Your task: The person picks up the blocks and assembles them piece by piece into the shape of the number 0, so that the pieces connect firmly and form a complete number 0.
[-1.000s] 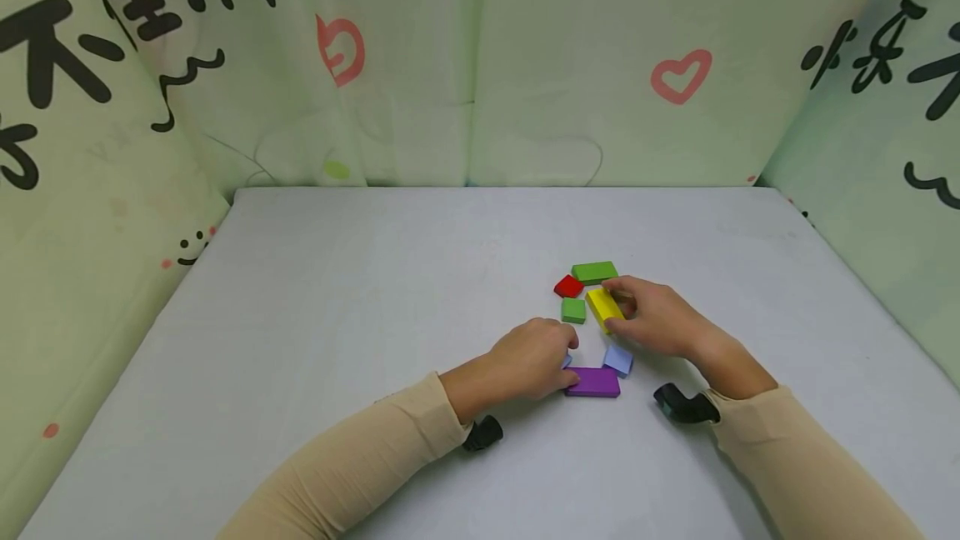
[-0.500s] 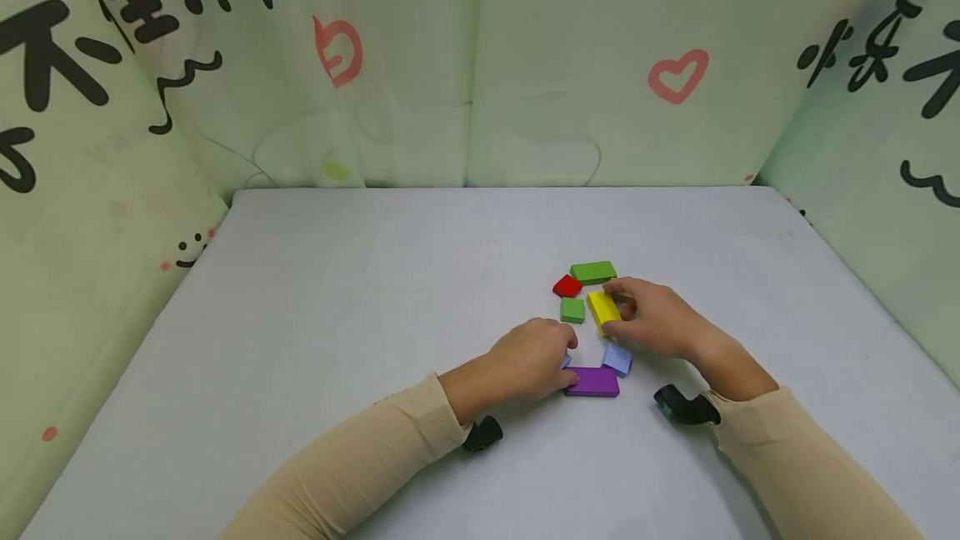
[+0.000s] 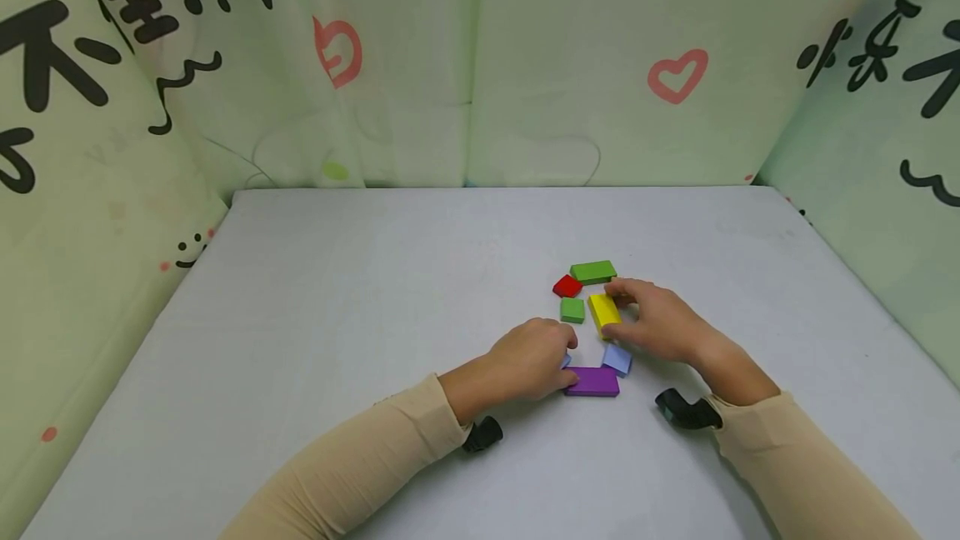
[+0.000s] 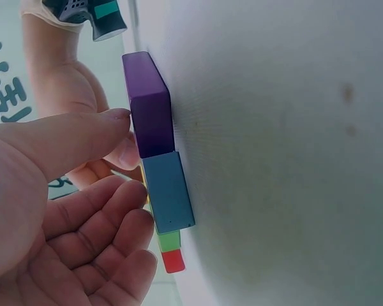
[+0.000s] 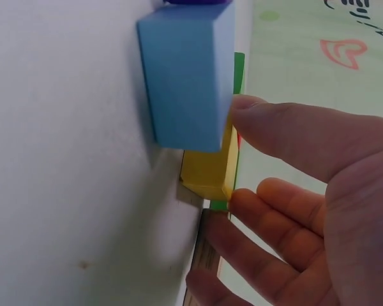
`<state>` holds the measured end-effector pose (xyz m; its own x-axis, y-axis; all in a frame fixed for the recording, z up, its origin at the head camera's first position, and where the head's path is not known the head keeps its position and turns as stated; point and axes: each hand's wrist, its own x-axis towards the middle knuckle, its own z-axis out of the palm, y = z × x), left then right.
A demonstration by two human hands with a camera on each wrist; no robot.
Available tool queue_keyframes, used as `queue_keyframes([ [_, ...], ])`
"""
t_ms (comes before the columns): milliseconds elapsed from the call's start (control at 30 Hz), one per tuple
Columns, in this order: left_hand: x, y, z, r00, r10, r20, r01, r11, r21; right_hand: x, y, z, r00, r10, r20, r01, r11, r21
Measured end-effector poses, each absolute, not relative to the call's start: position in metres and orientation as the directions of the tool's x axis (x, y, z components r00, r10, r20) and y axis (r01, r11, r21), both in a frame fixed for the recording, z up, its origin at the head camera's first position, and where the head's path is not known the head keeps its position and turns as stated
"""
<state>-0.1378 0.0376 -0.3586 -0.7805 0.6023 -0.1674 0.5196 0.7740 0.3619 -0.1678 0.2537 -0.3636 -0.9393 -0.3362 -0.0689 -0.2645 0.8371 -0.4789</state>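
Thumb and index finger of my right hand (image 3: 660,322) pinch the yellow block (image 3: 603,314) by its two ends. Two other right fingers rest by a brown wooden block (image 5: 205,252) in the right wrist view. My left hand (image 3: 528,359) lays its thumb on the purple block (image 3: 594,382). Its loosely bent fingertips are right at a blue block (image 4: 169,192), mostly hidden under that hand in the head view. Another blue block (image 3: 617,359) sits angled between the purple and yellow ones. A small green block (image 3: 572,311) lies left of the yellow one.
A red block (image 3: 567,286) and a longer green block (image 3: 593,272) lie at the far end of the group. All are on a white table (image 3: 360,298), bordered by printed pale-green curtains (image 3: 555,65). Each wrist carries a black camera (image 3: 686,409).
The yellow block has shifted slightly nearer, toward the angled blue block, with my right hand on it. My left hand and the other blocks stay where they were.
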Motion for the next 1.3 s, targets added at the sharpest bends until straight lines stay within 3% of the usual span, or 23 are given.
queue_keyframes([
  [1300, -0.1399, 0.0385, -0.3615, -0.777, 0.608, -0.166, 0.524, 0.770, 0.364, -0.1682, 0.2582, -0.3667, -0.945, -0.323, -0.047, -0.265, 0.844, -0.466],
])
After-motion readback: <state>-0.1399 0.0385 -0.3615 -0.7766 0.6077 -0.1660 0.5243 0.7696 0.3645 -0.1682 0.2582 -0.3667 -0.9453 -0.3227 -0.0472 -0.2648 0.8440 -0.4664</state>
